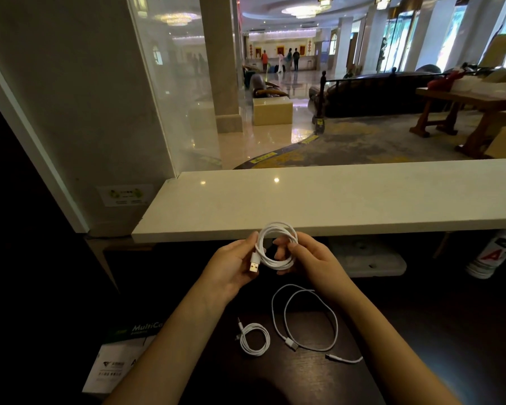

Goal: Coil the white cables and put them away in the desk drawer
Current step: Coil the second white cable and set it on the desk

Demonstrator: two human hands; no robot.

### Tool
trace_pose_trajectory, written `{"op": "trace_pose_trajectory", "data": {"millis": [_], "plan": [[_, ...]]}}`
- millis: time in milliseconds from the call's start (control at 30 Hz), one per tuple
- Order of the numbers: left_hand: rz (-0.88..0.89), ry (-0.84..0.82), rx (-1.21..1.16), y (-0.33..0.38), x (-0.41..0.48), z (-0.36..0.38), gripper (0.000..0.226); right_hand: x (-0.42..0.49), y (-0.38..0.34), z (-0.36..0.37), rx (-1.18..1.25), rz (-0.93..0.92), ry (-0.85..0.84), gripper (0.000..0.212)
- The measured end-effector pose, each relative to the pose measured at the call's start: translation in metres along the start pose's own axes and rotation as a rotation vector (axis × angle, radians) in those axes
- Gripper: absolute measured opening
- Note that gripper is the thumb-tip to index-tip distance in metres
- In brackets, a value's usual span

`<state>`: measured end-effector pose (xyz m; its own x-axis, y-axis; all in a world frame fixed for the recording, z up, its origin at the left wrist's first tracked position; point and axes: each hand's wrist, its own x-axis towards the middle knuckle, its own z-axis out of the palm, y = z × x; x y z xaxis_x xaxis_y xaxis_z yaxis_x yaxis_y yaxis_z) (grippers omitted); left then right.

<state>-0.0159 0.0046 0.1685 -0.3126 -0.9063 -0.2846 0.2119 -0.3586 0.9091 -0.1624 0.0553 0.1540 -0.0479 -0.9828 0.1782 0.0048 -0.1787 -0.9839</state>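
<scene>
White cable wound into a ring (276,263) is being held up at the middle of the view, just below centre, above a dark surface (304,384).

Going left to right: a paper package printed "MultiCo" (120,358) is lying at 8 o'clock, partly behind the left forearm. The left hand (231,267) is reaching in from 7 o'clock, and its fingers (253,238) are curling to pinch the ring's left side. The ring's USB plug (254,266) is hanging against that palm.

At 6 o'clock from the held ring, a small coiled cable (255,325) is resting on the surface between the two forearms. Just beside it, at 5 o'clock from the ring, a loose cable (291,344) is sprawling in one wide open loop. Its far end is trailing toward the right forearm.

The right hand (310,258) is coming in from 5 o'clock, its fingers (284,244) hooking around the ring's right side and gripping it.

Behind the hands, at 12 o'clock, a long white ledge (333,200) is running across the view. At 3 o'clock, under that ledge, a white container with a red letter A (491,255) is standing. No drawer is showing.
</scene>
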Motion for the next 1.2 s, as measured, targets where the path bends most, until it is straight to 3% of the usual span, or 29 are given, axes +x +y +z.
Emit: {"op": "trace_pose_trajectory", "data": {"millis": [100,233,467,667,800,900,1000,1200], "plan": [[0.078,-0.022,0.269,-0.005,0.002,-0.006,0.022,0.004,0.007,0.001,-0.202,-0.018,0.099,0.026],[0.133,-0.034,0.434,-0.010,0.003,-0.011,0.030,0.008,0.015,0.012,-0.256,0.012,0.190,0.025],[0.066,-0.045,0.277,-0.018,0.005,-0.024,0.037,0.011,0.032,0.023,-0.229,0.090,0.190,0.024],[0.024,-0.046,0.144,-0.028,0.003,-0.036,0.013,0.014,0.043,0.025,-0.163,0.139,0.113,0.017],[-0.041,-0.014,-0.007,-0.038,0.006,-0.041,0.020,0.016,0.053,0.022,-0.165,0.235,0.046,0.023],[-0.100,-0.032,-0.188,-0.049,0.008,-0.048,0.025,0.013,0.058,0.023,-0.047,0.307,-0.009,0.020],[-0.129,-0.034,-0.321,-0.063,0.008,-0.053,0.025,0.009,0.068,0.025,0.271,0.428,-0.046,0.017],[-0.138,-0.088,-0.429,-0.075,0.010,-0.059,0.028,0.008,0.078,0.028,0.600,0.492,-0.054,0.020]]}}
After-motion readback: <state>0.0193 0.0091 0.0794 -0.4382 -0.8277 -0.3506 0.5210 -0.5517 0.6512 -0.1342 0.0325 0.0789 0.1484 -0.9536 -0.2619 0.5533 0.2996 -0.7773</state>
